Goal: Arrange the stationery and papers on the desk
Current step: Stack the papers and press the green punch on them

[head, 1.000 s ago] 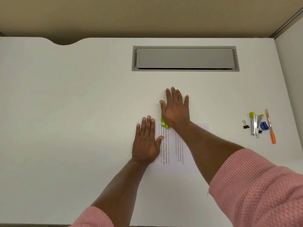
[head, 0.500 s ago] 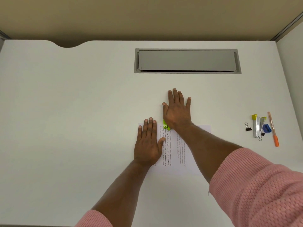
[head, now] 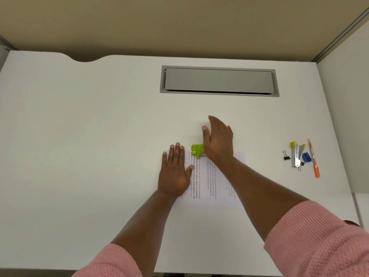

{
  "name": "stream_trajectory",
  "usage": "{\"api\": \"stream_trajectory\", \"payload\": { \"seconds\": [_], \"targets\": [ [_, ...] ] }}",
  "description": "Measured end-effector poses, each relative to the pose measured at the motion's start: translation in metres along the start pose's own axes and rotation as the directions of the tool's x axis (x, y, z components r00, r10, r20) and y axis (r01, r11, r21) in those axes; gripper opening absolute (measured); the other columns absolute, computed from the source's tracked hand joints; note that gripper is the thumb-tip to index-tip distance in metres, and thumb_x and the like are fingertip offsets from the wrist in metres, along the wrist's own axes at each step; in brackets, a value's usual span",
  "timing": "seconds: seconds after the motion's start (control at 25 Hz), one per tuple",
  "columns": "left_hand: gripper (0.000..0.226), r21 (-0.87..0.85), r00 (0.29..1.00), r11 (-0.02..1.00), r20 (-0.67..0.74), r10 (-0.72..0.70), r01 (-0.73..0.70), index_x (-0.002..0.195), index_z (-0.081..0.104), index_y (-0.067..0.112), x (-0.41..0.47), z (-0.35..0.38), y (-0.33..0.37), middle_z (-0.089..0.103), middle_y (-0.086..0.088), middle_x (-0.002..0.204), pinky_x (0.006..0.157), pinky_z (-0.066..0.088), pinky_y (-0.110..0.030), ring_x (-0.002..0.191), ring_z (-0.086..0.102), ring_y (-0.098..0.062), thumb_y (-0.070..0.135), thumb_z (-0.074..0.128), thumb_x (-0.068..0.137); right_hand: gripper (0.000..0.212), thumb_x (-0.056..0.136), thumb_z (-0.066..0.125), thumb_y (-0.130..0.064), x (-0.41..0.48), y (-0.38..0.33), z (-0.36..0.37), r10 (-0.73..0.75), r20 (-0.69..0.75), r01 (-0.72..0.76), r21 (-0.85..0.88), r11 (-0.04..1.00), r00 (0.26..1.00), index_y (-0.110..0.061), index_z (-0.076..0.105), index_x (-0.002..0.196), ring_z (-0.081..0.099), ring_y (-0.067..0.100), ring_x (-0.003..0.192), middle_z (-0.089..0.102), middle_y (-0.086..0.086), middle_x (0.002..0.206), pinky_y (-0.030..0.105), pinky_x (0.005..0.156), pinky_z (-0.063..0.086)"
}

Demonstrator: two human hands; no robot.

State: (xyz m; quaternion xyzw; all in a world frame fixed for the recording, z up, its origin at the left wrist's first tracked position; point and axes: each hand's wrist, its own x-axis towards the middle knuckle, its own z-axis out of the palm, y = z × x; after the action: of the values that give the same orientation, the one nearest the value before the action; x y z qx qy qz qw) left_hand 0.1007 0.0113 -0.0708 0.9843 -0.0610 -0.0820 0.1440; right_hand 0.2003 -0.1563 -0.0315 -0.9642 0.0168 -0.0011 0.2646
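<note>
White table (head: 79, 136) stretches wide leftward. Printed paper (head: 211, 180) lies centre, partly hidden under forearms. Left hand (head: 174, 172) lies flat, fingers straight, on its left edge. Right hand (head: 218, 140), fingers extended, half-covers a green tool (head: 196, 149) at the paper's top edge.

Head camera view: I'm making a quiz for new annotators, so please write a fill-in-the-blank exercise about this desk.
1. The left hand lies flat on the ____ side of the paper.
2. The clip at the paper's far edge is ____.
3. The pen with the orange end lies to the ____ of the paper.
Missing words: left, green, right.
</note>
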Motion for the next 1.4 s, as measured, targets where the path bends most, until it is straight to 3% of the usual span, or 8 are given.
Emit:
{"api": "stream_trajectory", "payload": {
  "seconds": [0.16, 0.24, 0.4, 0.56, 0.84, 0.96, 1.16, 1.4],
  "targets": [
    [0.074, 0.018, 1.0, 1.0, 0.0, 0.006, -0.006, 0.155, 0.025, 0.006, 0.004, -0.009, 0.008, 0.017, -0.014, 0.164, 0.123, 0.007, -0.049, 0.154, 0.011, -0.026, 0.054, 0.032, 0.1, 0.043, 0.091, 0.046, -0.022, -0.028, 0.06, -0.026, 0.037, -0.191, -0.018, 0.1, 0.995, 0.981, -0.013, 0.057, 0.131, 0.056, 0.026, 0.124, 0.062, 0.005, 0.132, 0.042, 0.109, 0.038],
    [0.071, 0.021, 1.0, 1.0, -0.015, 0.016, -0.016, 0.151, 0.036, 0.007, 0.008, -0.012, 0.011, 0.028, -0.014, 0.161, 0.122, 0.008, -0.048, 0.151, 0.021, -0.027, 0.055, 0.034, 0.099, 0.045, 0.084, 0.052, -0.022, -0.045, 0.082, -0.032, 0.026, -0.124, -0.018, 0.065, 0.998, 0.992, -0.016, 0.06, 0.128, 0.055, 0.025, 0.125, 0.062, 0.002, 0.131, 0.04, 0.11, 0.035],
    [0.057, -0.002, 0.998, 0.999, -0.054, -0.035, 0.035, 0.14, 0.051, 0.015, 0.018, -0.014, 0.021, 0.046, -0.009, 0.151, 0.122, 0.016, -0.051, 0.144, 0.036, -0.028, 0.052, 0.046, 0.097, 0.049, 0.084, 0.062, -0.046, -0.064, 0.094, -0.026, -0.029, 0.096, 0.035, -0.061, 0.998, 0.995, -0.026, 0.062, 0.129, 0.042, 0.019, 0.139, 0.054, -0.003, 0.143, 0.048, 0.117, 0.028],
    [0.047, -0.025, 0.988, 0.995, -0.118, -0.103, 0.101, 0.128, 0.062, 0.017, 0.022, -0.013, 0.026, 0.055, -0.007, 0.142, 0.118, 0.024, -0.051, 0.135, 0.046, -0.026, 0.048, 0.059, 0.093, 0.05, 0.084, 0.067, -0.052, -0.07, 0.094, -0.022, -0.044, 0.144, 0.056, -0.081, 0.995, 0.989, -0.029, 0.063, 0.128, 0.036, 0.017, 0.142, 0.049, -0.003, 0.148, 0.05, 0.118, 0.023],
    [0.04, -0.023, 0.983, 0.994, -0.146, -0.108, 0.105, 0.112, 0.066, 0.016, 0.013, -0.014, 0.031, 0.062, -0.004, 0.122, 0.108, 0.034, -0.049, 0.118, 0.055, -0.027, 0.045, 0.069, 0.085, 0.048, 0.084, 0.069, -0.048, -0.084, 0.089, -0.027, -0.037, 0.175, 0.048, -0.061, 0.997, 0.984, -0.029, 0.064, 0.127, 0.032, 0.016, 0.144, 0.046, -0.003, 0.15, 0.049, 0.121, 0.016],
    [0.036, -0.012, 0.987, 0.993, -0.107, -0.117, 0.117, 0.105, 0.064, 0.017, 0.006, -0.019, 0.032, 0.061, -0.001, 0.105, 0.1, 0.038, -0.044, 0.103, 0.056, -0.025, 0.046, 0.068, 0.084, 0.049, 0.084, 0.069, -0.048, -0.09, 0.087, -0.028, -0.027, 0.201, 0.043, -0.079, 0.996, 0.979, -0.028, 0.063, 0.128, 0.03, 0.015, 0.146, 0.044, -0.003, 0.151, 0.048, 0.121, 0.013],
    [0.021, -0.086, 0.996, 0.993, -0.031, -0.08, 0.077, 0.104, 0.063, 0.018, -0.009, -0.021, 0.033, 0.062, -0.001, 0.1, 0.089, 0.041, -0.038, 0.097, 0.057, -0.024, 0.035, 0.061, 0.091, 0.049, 0.084, 0.069, -0.046, -0.107, 0.08, -0.028, -0.005, 0.217, 0.024, -0.085, 0.996, 0.976, -0.029, 0.062, 0.129, 0.028, 0.014, 0.147, 0.042, -0.004, 0.153, 0.047, 0.122, 0.01],
    [0.01, -0.235, 0.997, 0.969, 0.016, -0.078, 0.079, 0.094, 0.067, 0.02, -0.026, -0.02, 0.036, 0.064, 0.002, 0.092, 0.08, 0.036, -0.034, 0.089, 0.059, -0.022, 0.018, 0.057, 0.093, 0.055, 0.082, 0.072, -0.043, -0.128, 0.078, -0.033, 0.018, 0.111, -0.012, -0.06, 0.998, 0.994, -0.025, 0.06, 0.133, 0.035, 0.017, 0.143, 0.046, -0.001, 0.15, 0.048, 0.12, 0.021]
  ]
}}
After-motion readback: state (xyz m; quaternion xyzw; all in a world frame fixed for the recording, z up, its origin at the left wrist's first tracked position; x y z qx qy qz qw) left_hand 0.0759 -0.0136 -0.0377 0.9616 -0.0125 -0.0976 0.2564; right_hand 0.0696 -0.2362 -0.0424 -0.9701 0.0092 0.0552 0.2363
